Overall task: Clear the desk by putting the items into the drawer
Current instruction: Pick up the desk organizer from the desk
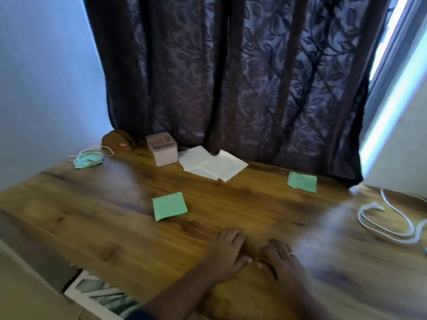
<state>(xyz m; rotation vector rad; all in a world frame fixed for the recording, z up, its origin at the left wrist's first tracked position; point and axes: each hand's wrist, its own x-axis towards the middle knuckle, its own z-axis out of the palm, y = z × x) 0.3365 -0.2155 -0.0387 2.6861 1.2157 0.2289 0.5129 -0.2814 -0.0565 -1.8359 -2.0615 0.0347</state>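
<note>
The left hand (227,250) is lying palm down on the brown wood-grain tabletop (115,227) near its front edge, with its fingers straight and holding nothing. The right hand (280,259), wearing a ring, is resting flat just beside it and is likewise empty, the two thumbs nearly touching. Since nothing is being carried, the person seems to be pausing at the start of a pick, with most of the clearing left to do.

Nearest, ahead of the left hand, a green square paper pad (169,205) is lying flat. A second green square pad (302,182) is sitting further back on the right. Toward the rear, white folded paper sheets (212,165) are lying spread just beside a pale pink square plastic holder (161,151). At the back left a brown rounded wooden holder (117,139) is standing, with a green face mask with white loops (89,159) near it. A white coiled cable (388,224) is trailing at the far right.

The drawer is not plainly showing. A white-and-green printed sheet (104,294) is peeking out below the front edge at the left, but I cannot tell whether it is lying inside the drawer.

The next move is probably a forward reach to the near pad. It is thin and flat, so it calls for lifting an edge with the fingertips, while the other hand is kept free for the drawer.
</note>
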